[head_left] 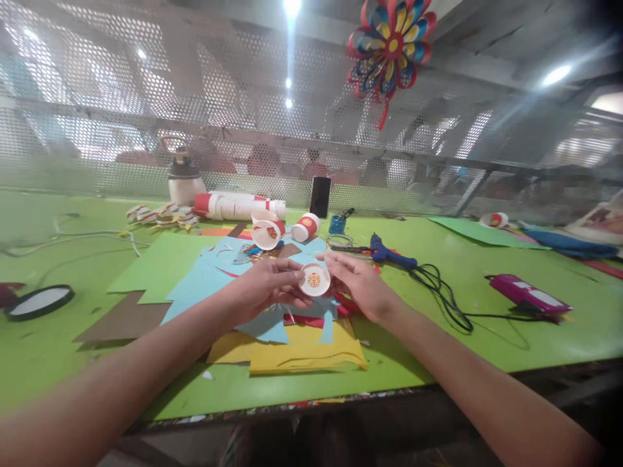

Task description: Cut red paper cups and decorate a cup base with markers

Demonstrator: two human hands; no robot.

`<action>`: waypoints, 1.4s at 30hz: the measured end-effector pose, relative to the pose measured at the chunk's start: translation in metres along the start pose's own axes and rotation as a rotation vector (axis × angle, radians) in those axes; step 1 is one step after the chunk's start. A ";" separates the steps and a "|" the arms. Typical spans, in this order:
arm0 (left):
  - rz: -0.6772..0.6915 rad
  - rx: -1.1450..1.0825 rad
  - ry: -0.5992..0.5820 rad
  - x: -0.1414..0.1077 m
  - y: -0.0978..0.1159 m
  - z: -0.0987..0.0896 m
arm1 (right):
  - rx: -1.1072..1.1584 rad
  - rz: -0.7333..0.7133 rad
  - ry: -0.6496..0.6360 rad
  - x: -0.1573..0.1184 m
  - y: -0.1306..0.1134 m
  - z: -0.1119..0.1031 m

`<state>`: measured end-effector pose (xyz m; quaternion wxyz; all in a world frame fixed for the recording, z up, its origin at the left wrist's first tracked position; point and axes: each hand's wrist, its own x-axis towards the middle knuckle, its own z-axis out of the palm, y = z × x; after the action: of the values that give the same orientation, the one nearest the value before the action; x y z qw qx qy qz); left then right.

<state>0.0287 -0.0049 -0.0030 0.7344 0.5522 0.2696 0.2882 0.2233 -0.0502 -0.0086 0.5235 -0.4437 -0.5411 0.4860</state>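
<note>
A small round white paper piece with an orange emblem faces me, held between both hands above the paper pile. My left hand pinches its left edge with thumb and fingers. At its right edge, the fingers of my right hand close on the rim; part of them is hidden behind it. Just beyond lie a red and white paper cup on its side and a cut-open cup. Blue paper sheets and yellow paper spread beneath my hands.
A blue glue gun with a coiled black cable lies to the right, near a purple device. Behind stand a phone, a blue jar, stacked cups and a pump bottle. A paper-petal flower hangs above.
</note>
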 end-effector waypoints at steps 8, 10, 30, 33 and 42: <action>0.016 0.103 -0.013 0.000 -0.002 0.000 | -0.107 -0.005 -0.052 -0.003 0.000 -0.003; 0.024 0.129 -0.013 0.000 -0.005 0.001 | -0.121 -0.007 -0.061 -0.004 0.000 -0.003; 0.088 0.166 0.112 0.011 -0.020 -0.003 | -0.117 0.015 -0.091 -0.006 0.004 0.002; 0.069 0.124 0.072 0.006 -0.013 0.002 | -0.089 0.021 -0.081 -0.005 0.004 0.002; 0.051 -0.047 0.051 -0.004 -0.001 0.006 | -0.023 0.001 -0.027 -0.003 0.007 0.002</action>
<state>0.0306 -0.0115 -0.0024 0.7326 0.5338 0.2669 0.3272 0.2212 -0.0519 -0.0157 0.5105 -0.4435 -0.5536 0.4860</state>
